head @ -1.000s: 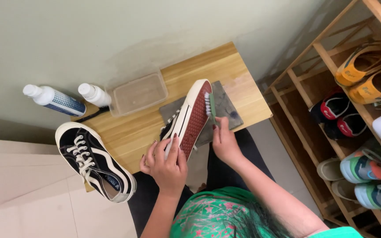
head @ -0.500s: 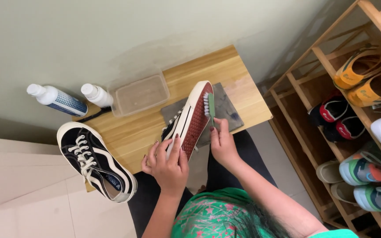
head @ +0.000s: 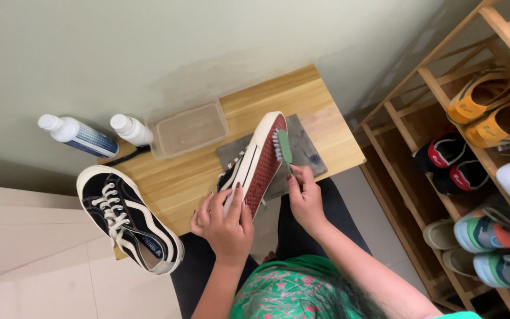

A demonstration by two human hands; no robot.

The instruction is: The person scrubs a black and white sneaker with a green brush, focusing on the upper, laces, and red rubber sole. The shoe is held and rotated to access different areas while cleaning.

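Since a second ago my right hand [head: 306, 198] has slipped a little toward me and the green brush [head: 284, 148] it holds now tilts, its white bristles resting on the toe end of the red sole rather than lying flat along it. Seen from the head camera, my left hand [head: 225, 221] is wrapped around the heel end of the black-and-white sneaker [head: 254, 162], fingers curled over its white sidewall, thumb on the near side, wrist bent and forearm rising from below. The sneaker stands on its side, sole facing right, toe pointing away from me, over a grey cloth [head: 302, 147] on the small wooden table [head: 255, 106]. My right hand is closed on the brush handle, fingers pinched together, forearm running diagonally from the lower right. The matching sneaker [head: 128, 218] lies laces up on the table's left corner, overhanging the edge. A clear plastic tub [head: 189, 128] sits near the wall, two white bottles [head: 104, 134] lie beside it, and a wooden shoe rack [head: 420, 124] stands to the right with several pairs.
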